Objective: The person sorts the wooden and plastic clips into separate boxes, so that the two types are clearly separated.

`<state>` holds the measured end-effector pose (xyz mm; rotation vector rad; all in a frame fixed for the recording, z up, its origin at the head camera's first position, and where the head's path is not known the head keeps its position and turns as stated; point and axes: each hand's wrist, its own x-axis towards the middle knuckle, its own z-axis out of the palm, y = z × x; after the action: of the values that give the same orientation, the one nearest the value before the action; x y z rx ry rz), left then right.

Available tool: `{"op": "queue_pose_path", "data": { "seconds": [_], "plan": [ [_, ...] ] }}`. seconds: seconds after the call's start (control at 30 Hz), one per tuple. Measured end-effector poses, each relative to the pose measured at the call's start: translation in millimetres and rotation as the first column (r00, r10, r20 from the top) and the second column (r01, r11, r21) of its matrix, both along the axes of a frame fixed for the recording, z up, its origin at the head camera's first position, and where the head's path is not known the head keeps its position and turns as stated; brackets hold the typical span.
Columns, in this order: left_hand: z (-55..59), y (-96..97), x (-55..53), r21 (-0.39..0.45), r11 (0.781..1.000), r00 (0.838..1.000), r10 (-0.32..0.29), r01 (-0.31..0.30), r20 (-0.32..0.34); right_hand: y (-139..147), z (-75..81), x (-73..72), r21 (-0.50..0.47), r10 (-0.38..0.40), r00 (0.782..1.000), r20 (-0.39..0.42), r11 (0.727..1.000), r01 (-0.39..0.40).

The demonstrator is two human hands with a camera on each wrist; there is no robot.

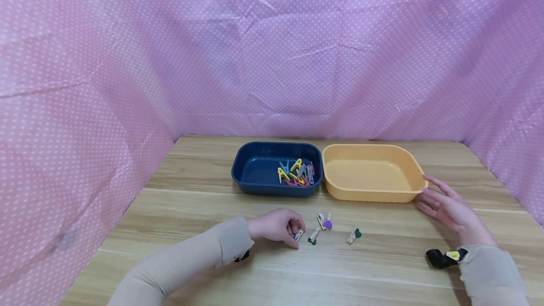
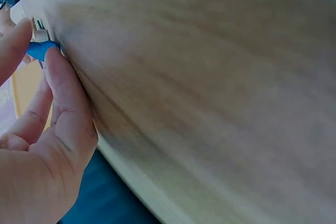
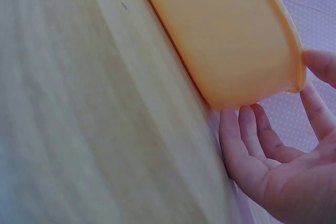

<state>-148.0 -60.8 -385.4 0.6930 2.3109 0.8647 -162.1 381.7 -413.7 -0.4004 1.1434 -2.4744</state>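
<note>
My left hand [image 1: 278, 226] pinches a small wooden clothespin [image 1: 299, 234] at the table top; its blue ornament [image 2: 41, 51] shows between thumb and finger in the left wrist view. Just right of it lie a clothespin with a green ornament [image 1: 313, 236] and clothespins near a purple heart [image 1: 327, 224]. Farther right is a clothespin with a green heart [image 1: 353, 236]. My right hand [image 1: 450, 211] touches the right end of the yellow tray [image 1: 374, 196] with extended fingers. In the right wrist view, fingertips [image 3: 247, 113] meet its outer wall and one digit is at its rim.
A dark blue tray [image 1: 272, 190] stands against the left side of the yellow one. Several plastic clothespins [image 1: 297, 172] in yellow, blue, grey and pink lie in its right half. A pink dotted cloth [image 1: 289, 70] hangs behind the wooden table [image 1: 191, 202].
</note>
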Motion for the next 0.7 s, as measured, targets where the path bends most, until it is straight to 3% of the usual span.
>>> {"op": "queue_pose_path", "data": {
  "seconds": [0.43, 0.7],
  "plan": [
    [-5.5, -3.5, -5.7, 0.052, 0.999, 0.998, 0.013, -0.016, 0.058, -0.4, -1.5, 0.0, 0.003, -0.021, 1.0, 0.006, 1.0, 0.021],
    [-0.9, -10.4, -8.2, 0.121, 0.992, 0.993, 0.027, -0.041, 0.115, 0.1, -3.3, -2.1, 0.029, -0.047, 0.999, 0.002, 0.998, 0.047]
  ]
}}
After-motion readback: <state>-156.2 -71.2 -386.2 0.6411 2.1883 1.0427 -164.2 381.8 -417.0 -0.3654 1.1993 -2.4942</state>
